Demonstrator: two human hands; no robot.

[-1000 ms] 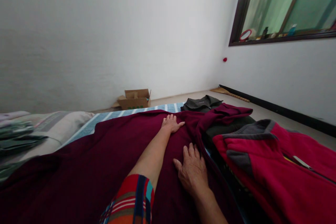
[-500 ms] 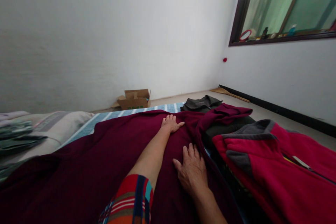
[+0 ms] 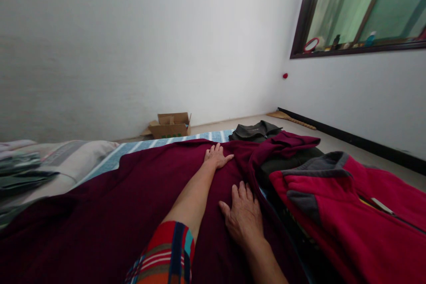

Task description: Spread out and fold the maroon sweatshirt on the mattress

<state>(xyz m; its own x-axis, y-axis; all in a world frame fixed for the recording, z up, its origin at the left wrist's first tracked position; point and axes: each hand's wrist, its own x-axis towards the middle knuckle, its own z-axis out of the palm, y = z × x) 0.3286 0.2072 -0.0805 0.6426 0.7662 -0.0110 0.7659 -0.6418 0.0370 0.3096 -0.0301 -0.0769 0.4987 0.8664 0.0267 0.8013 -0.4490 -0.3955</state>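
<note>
A dark maroon garment (image 3: 140,195) lies spread over a blue-and-white striped sheet (image 3: 109,164). My left hand (image 3: 217,156) rests flat on its far part, thumb out to the right. Nearer to me, my right hand (image 3: 244,213) lies flat on the same cloth by its right edge, fingers spread upward. Neither hand grips anything. What looks like a sleeve of the maroon garment stretches right, over dark clothing. Right of my hands is a folded red jacket (image 3: 372,213) with a grey collar and a zip.
A dark grey collared garment (image 3: 254,131) lies at the far right end of the sheet. Beyond the sheet stands an open cardboard box (image 3: 169,131) by the wall. Pale sacks (image 3: 76,155) and folded cloth are at left. A broom (image 3: 293,118) lies on the floor under the window.
</note>
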